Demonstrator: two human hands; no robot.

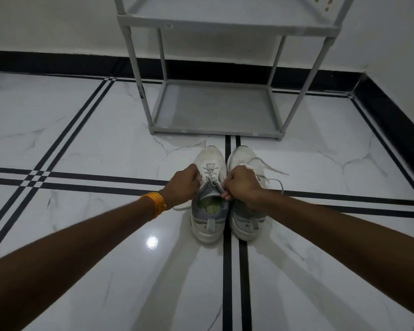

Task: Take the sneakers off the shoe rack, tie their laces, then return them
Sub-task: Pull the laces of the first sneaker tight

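Two sneakers [227, 194] side by side before shoe rack [215, 108] | left hand [183, 185], right hand [243, 185] fisted, pinching left shoe's laces [210, 174] taut | likely cinching before knotting

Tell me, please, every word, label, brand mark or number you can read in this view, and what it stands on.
No text is readable.
Right sneaker: a small dark mark on the heel, too blurred to read.
Left sneaker, shoe rack: no lettering shows.
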